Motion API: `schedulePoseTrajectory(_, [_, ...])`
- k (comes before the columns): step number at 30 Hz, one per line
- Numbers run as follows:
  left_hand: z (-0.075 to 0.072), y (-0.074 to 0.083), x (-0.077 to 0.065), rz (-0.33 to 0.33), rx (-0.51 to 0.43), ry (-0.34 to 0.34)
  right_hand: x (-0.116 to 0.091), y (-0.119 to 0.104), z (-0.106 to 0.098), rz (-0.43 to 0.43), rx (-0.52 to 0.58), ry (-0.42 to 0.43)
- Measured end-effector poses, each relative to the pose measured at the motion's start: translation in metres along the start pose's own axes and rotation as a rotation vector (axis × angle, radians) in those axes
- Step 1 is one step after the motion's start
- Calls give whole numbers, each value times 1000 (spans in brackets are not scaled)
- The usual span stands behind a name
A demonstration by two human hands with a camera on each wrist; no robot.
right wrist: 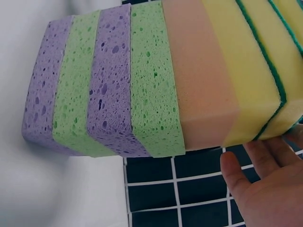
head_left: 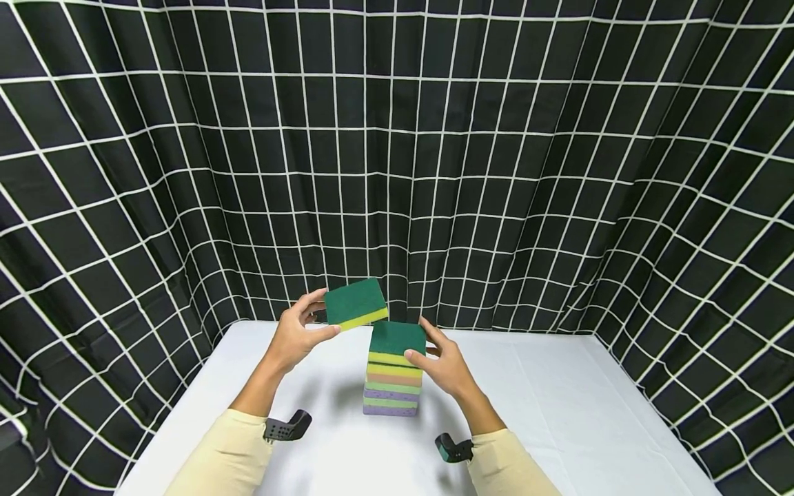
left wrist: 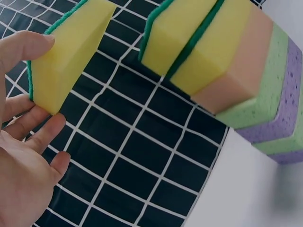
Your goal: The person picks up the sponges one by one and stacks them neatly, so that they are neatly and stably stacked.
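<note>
My left hand [head_left: 294,339] pinches a yellow sponge with a green scouring top [head_left: 355,303], thumb on its near edge and fingers behind. This sponge is tilted, in the air to the upper left of a sponge stack [head_left: 392,386]. At the stack's right side, my right hand [head_left: 451,368] holds the top sponge [head_left: 398,337], also yellow with a green scouring face, its thumb on the front. Beneath lie another green-topped yellow sponge [right wrist: 241,71], a peach layer [right wrist: 203,90], and alternating light green and purple porous sponges [right wrist: 111,80]. In the left wrist view, the held sponge [left wrist: 71,56] stands apart from the stack.
The stack stands on a white-covered table [head_left: 527,399]. A black curtain with a white grid [head_left: 465,172] surrounds the table's back and sides. Dark wrist devices [head_left: 288,427] are on both forearms, over pale yellow sleeves [head_left: 229,451].
</note>
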State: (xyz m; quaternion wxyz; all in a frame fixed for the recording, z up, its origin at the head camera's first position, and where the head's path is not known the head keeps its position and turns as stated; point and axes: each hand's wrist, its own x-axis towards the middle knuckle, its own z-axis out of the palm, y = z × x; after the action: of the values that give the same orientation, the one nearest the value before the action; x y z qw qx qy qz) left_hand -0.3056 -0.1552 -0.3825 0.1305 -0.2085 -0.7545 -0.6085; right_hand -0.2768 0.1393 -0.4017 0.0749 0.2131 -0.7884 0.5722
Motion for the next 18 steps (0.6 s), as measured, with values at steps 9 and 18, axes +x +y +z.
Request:
schedulePoseTrajectory(9, [12, 13, 2, 2, -30, -64, 0, 3, 1, 9, 10, -4])
schedulePoseTrajectory(18, [25, 38, -1, 23, -29, -126, -1, 1, 3, -9, -4, 12])
